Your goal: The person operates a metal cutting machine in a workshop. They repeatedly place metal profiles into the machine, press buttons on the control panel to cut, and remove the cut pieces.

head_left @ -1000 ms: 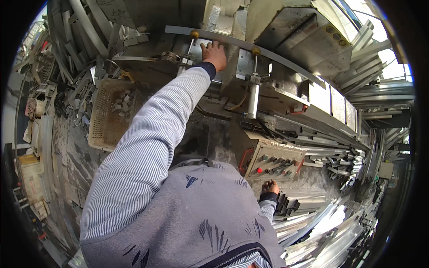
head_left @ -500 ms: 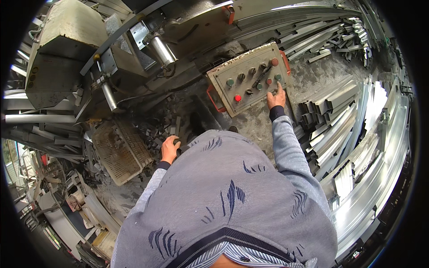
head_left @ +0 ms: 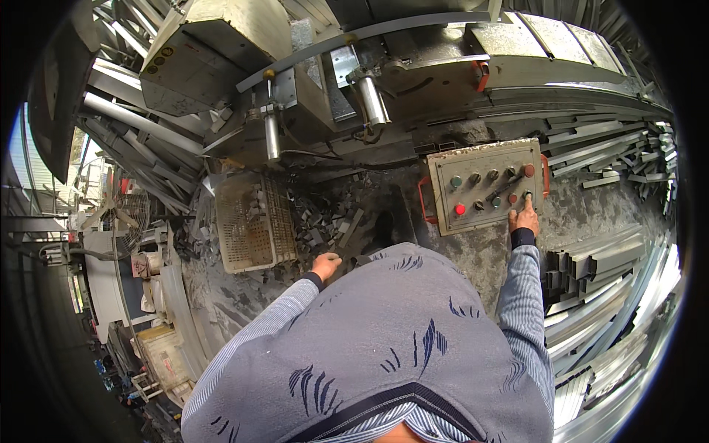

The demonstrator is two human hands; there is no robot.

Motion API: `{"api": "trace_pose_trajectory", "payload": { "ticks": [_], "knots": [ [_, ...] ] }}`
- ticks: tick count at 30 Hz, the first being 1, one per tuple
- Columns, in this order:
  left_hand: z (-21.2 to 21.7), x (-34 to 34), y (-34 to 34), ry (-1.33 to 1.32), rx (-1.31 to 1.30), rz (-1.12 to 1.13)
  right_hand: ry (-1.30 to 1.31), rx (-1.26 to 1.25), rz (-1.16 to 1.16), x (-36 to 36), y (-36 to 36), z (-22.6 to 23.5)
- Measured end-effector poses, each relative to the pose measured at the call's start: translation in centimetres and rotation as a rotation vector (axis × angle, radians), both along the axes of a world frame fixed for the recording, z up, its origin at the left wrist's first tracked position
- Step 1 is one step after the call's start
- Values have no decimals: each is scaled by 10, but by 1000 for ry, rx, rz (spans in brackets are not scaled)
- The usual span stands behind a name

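Observation:
At the right side of a beige control panel (head_left: 484, 210), my right hand (head_left: 524, 220) has its index finger stretched to a button in the lower row. The fingertip covers that button; the other fingers curl loosely and hold nothing. Dark knobs, green buttons and red buttons dot the panel, and one red button (head_left: 460, 210) glows at its lower left. Beside my body hangs my left hand (head_left: 326, 266), its fingers curled in, with nothing visible in it. Metal offcuts (head_left: 319, 235) lie on the floor just beyond it.
A dirty plastic crate (head_left: 255, 229) stands left, near a fan (head_left: 129, 219). Ahead is a machine with two metal cylinders (head_left: 371, 101) and a long curved metal strip (head_left: 413, 23). Metal profiles (head_left: 598, 258) are stacked at the right, near the panel's red handle (head_left: 546, 175).
The view has swung left, so the scene sits farther right and lower. My right hand stays at the same end of the panel. My left fingers look more curled.

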State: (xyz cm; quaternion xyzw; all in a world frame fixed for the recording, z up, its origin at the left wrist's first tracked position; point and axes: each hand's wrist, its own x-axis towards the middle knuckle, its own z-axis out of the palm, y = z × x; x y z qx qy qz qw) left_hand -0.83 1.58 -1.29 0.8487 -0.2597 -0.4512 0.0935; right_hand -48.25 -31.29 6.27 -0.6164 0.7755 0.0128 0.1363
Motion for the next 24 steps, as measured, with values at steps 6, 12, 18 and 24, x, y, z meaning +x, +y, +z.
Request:
{"api": "trace_pose_trajectory", "payload": {
  "ticks": [6,12,18,24],
  "knots": [
    [3,-20,-48,145,-154,-88,37,21,68,-4,-8,-1],
    [17,-20,-63,95,-140,-111,22,7,74,-5,-7,-4],
    [8,-1,-42,-38,-113,-183,8,9,70,-4,-5,-4],
    [-7,4,-11,-49,-47,-106,23,-15,74,-3,-5,-6]
  ]
}}
